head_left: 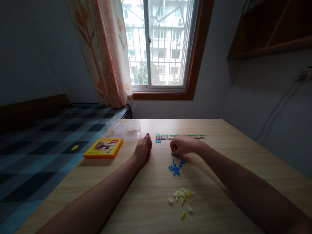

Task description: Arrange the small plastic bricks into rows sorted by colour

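My left hand [143, 148] rests on the wooden table [243, 156] with its fingers curled together, and nothing shows in it. My right hand [182, 145] is curled over the top of a small heap of blue pieces [175, 168], fingertips pinched on a blue piece. Just beyond both hands lie neat rows of small green, dark and blue pieces [180, 136]. A heap of pale yellow pieces [181, 196] lies nearer to me.
A yellow box [103, 148] lies at the table's left, with a clear plastic tray [124, 128] behind it. A bed with a checked cover [44, 146] stands to the left. Window, curtain and wall shelf are behind.
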Demonstrator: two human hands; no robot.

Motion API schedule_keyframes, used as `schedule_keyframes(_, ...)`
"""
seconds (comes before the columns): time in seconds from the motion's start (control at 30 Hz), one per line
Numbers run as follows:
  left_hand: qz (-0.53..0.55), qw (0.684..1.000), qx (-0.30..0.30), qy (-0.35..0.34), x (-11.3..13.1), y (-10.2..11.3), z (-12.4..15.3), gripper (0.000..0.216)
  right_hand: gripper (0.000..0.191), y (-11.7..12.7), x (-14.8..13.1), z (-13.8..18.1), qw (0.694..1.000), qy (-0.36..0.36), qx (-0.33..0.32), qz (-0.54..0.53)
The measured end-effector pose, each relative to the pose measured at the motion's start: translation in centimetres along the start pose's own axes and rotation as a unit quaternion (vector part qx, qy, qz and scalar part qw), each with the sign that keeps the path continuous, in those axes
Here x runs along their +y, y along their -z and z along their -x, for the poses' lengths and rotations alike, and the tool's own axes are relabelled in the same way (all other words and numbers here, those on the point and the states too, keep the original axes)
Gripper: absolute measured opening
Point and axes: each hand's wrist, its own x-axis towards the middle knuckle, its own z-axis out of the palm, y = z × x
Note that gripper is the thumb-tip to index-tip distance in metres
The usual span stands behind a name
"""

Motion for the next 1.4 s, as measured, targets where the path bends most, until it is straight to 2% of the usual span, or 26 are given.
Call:
schedule_keyframes(0.27, -0.03, 0.999, 0.019, -0.009, -0.2, 0.0, 0.0, 0.05, 0.016, 0.2, 0.1, 0.0, 0.999, 0.007, -0.021, -0.031)
schedule_keyframes(0.47, -0.032, 0.999, 0.014, -0.013, -0.1, 0.1, 0.0, 0.049, 0.017, 1.0, 1.0, 0.4, 0.998, 0.051, -0.013, -0.03)
schedule_keyframes(0.7, -0.034, 0.999, 0.015, -0.022, -0.1, 0.0, 0.1, 0.049, 0.021, 1.4, 0.4, 1.3, 0.99, 0.08, -0.112, -0.012)
schedule_keyframes(0.9, -0.037, 0.999, 0.011, -0.014, 0.1, -0.1, 0.1, 0.049, 0.02, 0.9, -0.7, 1.3, 0.99, 0.057, -0.127, 0.027)
schedule_keyframes(1.13, -0.039, 0.999, 0.015, -0.022, 0.1, -0.1, 0.2, 0.049, 0.024, 0.9, -0.5, 1.0, 0.993, 0.051, -0.103, 0.02)
schedule_keyframes(1.4, -0.031, 0.999, 0.018, -0.014, 0.0, -0.1, 0.1, 0.049, 0.017, -0.1, 0.2, -0.2, 0.999, 0.037, 0.037, 0.011)
